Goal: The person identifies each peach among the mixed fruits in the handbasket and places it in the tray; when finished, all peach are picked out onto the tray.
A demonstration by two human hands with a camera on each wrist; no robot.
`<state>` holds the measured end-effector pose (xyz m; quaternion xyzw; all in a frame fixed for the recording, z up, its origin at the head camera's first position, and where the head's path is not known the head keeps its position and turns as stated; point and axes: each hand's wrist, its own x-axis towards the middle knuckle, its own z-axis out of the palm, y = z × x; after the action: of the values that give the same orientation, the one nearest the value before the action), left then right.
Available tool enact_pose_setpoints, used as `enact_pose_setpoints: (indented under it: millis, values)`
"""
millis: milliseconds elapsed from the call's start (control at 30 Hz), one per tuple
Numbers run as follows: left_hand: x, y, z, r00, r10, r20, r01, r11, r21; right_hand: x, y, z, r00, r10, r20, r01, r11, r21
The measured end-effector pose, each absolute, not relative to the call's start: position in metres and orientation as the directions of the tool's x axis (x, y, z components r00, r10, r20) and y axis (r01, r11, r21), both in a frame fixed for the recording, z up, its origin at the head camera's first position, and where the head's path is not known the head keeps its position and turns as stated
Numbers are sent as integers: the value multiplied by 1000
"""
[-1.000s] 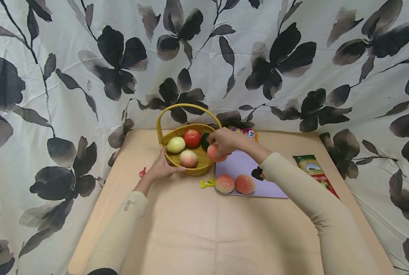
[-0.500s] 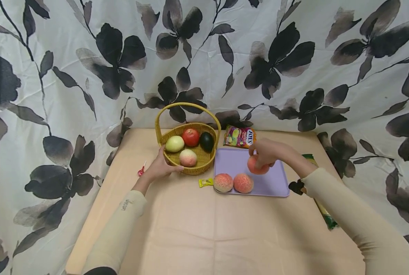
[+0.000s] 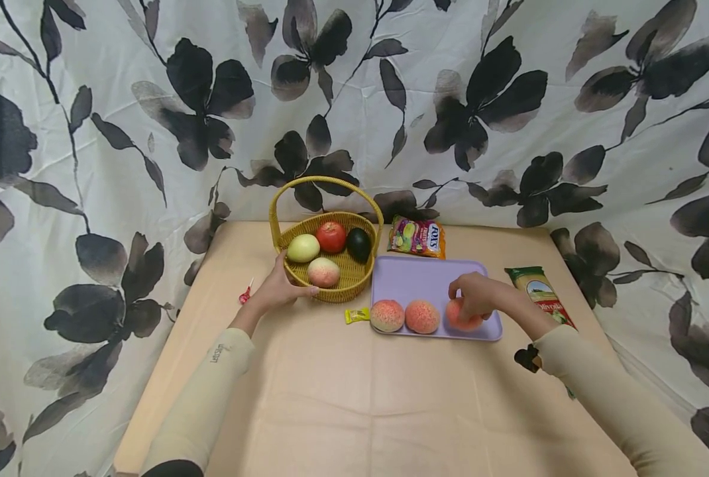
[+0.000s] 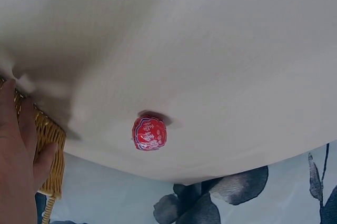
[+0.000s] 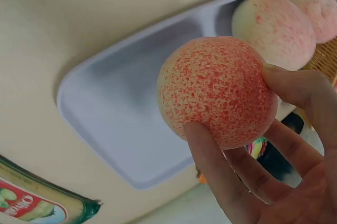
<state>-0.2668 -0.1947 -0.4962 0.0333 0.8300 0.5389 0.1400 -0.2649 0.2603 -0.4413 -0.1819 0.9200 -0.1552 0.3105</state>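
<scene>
Right-hand grip (image 3: 476, 296) is curled on one round, speckled pink-and-cream peach (image 5: 213, 92), pinching it with thumb and fingertips. The peach sits below the hand, at the near right part of a rectangular lilac tray (image 3: 414, 278); whether it touches the tray is hard to tell. Left-hand grip (image 3: 278, 288) lies spread against the near left side of a round yellow wicker basket (image 3: 342, 295) with an arched handle.

Two matching peaches (image 3: 387, 315) rest side by side on the tray, left of the held one. Four fruits lie inside the basket: one paler peach (image 3: 323, 272), one pale green oval fruit (image 3: 303, 248), one glossy red round fruit (image 3: 332, 236) and one dark oval fruit (image 3: 358, 245). Two packets flank the tray: a purple-and-orange sweet bag (image 3: 417, 236) on the far side, and a green, yellow and red packet (image 3: 539, 291) to the right, partly behind the sleeve. One small yellow wrapped sweet (image 3: 357, 315) lies at the tray's near left corner; one red-wrapped lollipop (image 4: 149, 133) lies left of the basket.

Smooth beige covers the table (image 3: 330, 397); white fabric with grey-black flowers (image 3: 354, 126) hangs behind.
</scene>
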Motion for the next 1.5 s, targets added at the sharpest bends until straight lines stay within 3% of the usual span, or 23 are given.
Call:
enact_pose_setpoints:
  millis: [367,600,833,1500]
  values:
    - [-265,-194,-495,-965,205,-162,-61,427,902,-260,252,-455,-734,-444,-514,-267,885,-382]
    - [-275,-199,-522,-975,183,-126,-31,447,894,-259,246,-458,-737,-417,-532,-244,898,-367]
    - [-266,-194,-496,-966,203,-162,-61,430,901,-258,244,-462,-747,-414,-521,-244,899,-364]
    - [-264,-193,-493,-964,197,-180,-77,439,895,-255,244,-455,-766,-443,-466,-356,896,-266]
